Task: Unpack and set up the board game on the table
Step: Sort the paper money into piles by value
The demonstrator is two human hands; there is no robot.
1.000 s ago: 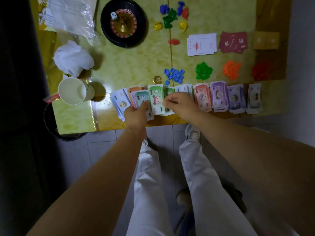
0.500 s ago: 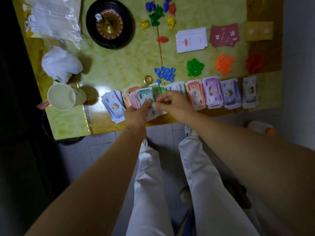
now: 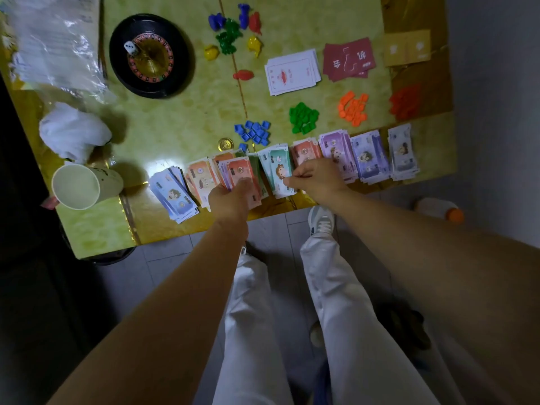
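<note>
Play money (image 3: 336, 150) in a row of piles along near edge of table (image 3: 175, 127), piles touching or overlapping sideways. Left hand (image 3: 233, 200) over the row, grip clenched round a fan of bills (image 3: 241, 171), orange-red one on top. Right hand (image 3: 317, 179) just beside, grip pinching a green bill (image 3: 279, 171) atop its pile.

Beyond the row, four heaps of small plastic houses: blue (image 3: 254, 133), green (image 3: 304, 118), orange (image 3: 352, 108), red (image 3: 404, 102). One gold coin (image 3: 225, 145) near the blue heap. Farther back, three card decks: white (image 3: 292, 71), maroon (image 3: 349, 58), tan (image 3: 407, 48). Pawns (image 3: 228, 36) in a loose cluster: two blue, two yellow, two red, green ones clumped, count unclear. One black roulette wheel (image 3: 150, 55), one white die (image 3: 131, 48) on it.

Left side: one paper cup (image 3: 77, 187), crumpled white tissue (image 3: 74, 131), clear plastic wrap (image 3: 55, 39).

Table top glossy, yellow-green marbled, seam down the middle. Grey tiled floor (image 3: 163, 252) below, room dim. One bottle (image 3: 438, 210) with orange cap on floor at right.
</note>
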